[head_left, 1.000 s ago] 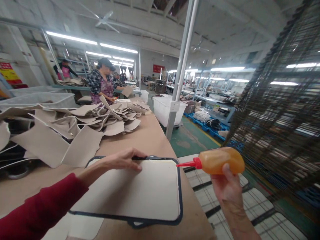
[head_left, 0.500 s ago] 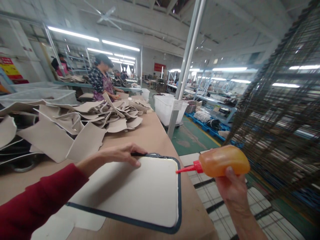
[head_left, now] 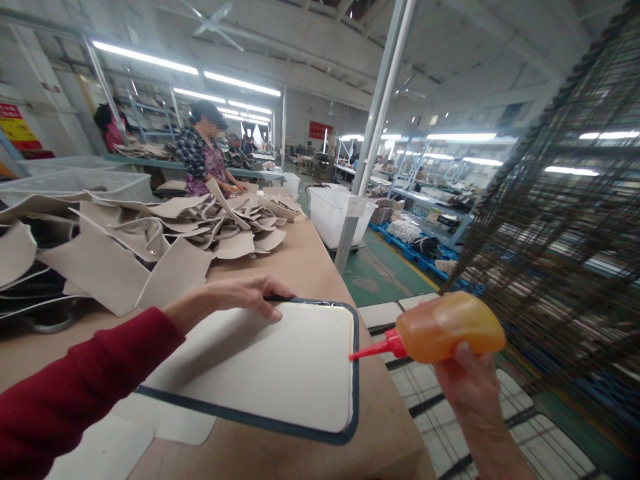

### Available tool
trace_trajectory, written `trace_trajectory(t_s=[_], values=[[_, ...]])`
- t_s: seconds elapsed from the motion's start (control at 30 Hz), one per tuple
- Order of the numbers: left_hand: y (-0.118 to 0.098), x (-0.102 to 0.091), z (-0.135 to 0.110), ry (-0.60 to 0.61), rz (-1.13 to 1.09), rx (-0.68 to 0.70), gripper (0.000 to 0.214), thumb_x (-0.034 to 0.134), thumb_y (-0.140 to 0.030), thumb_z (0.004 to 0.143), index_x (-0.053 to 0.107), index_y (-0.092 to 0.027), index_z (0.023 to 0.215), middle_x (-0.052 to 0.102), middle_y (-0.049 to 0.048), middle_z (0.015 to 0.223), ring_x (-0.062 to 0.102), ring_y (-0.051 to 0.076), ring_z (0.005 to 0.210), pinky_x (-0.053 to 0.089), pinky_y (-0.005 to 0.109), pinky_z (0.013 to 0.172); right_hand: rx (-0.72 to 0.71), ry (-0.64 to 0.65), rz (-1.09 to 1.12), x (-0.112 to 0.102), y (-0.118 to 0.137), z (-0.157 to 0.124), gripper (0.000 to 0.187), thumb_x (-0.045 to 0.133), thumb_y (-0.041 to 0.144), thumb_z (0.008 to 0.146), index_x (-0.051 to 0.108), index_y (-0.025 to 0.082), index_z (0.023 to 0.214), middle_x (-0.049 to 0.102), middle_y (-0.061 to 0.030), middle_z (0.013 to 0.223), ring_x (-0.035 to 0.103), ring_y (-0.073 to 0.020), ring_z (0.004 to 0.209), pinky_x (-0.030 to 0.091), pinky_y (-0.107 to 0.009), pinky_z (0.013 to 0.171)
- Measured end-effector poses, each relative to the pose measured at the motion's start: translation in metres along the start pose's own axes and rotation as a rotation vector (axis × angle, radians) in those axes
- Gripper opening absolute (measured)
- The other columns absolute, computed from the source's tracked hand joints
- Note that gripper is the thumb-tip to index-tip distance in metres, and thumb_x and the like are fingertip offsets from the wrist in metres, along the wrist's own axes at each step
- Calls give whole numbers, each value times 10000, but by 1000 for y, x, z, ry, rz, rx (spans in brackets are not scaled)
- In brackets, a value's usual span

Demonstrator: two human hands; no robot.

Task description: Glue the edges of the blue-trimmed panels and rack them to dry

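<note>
My left hand (head_left: 253,297) grips the far edge of a white rounded panel with a dark blue border (head_left: 270,373), thumb on the white face and fingers behind the rim. The panel is tilted over the table. My right hand (head_left: 473,380) is closed around a squeeze bottle (head_left: 453,327) of amber liquid, probably glue, lying nearly level. Its red nozzle (head_left: 375,349) points left, the tip at the seam between the white face and the border on the right side. A thin glossy line shows along the seam's upper right corner.
Beige panels (head_left: 100,260) are heaped on the brown table (head_left: 305,267). A metal post (head_left: 367,153) and a white bin (head_left: 327,217) stand past its right edge. Below right, white panels lie on a wire rack (head_left: 430,407); dark wire racks (head_left: 560,200) rise behind. A co-worker (head_left: 205,157) stands beyond the heap.
The red nozzle tip has moved down along the panel's right seam, toward me. The panel has shifted slightly up in view, still in my left hand.
</note>
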State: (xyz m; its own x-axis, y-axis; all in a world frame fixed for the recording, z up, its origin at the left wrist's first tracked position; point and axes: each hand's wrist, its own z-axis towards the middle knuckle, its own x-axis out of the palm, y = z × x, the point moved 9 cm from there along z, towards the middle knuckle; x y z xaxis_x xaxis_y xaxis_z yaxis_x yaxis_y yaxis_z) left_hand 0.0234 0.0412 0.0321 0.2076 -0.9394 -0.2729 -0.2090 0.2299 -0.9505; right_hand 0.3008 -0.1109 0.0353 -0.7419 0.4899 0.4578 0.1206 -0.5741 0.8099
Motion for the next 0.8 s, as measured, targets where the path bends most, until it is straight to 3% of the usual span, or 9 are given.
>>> trace_trajectory(t_s=[0.23,0.4,0.8], values=[[2,3,0,20,-51,-25,363,693,-293,718,683,-160,1056,702,54,1056,625,223,892,463,272,823,-27,15,-5,3,7,-7,547,813,392,546,645,284,1055,670,-57,1112,571,-315,1098,392,-539,975],[1,4,-2,20,-69,-37,386,702,-301,712,683,-162,1072,716,43,1003,630,209,860,465,265,816,11,32,-10,9,9,-13,640,822,434,514,631,262,1100,693,-88,1051,569,-340,1110,377,-564,990],[1,3,-6,15,-76,-60,363,682,-258,738,673,-168,1090,713,43,1004,633,203,857,458,252,802,38,23,-19,2,5,-22,660,804,431,545,601,283,1156,695,-89,1050,598,-340,1060,407,-582,955]])
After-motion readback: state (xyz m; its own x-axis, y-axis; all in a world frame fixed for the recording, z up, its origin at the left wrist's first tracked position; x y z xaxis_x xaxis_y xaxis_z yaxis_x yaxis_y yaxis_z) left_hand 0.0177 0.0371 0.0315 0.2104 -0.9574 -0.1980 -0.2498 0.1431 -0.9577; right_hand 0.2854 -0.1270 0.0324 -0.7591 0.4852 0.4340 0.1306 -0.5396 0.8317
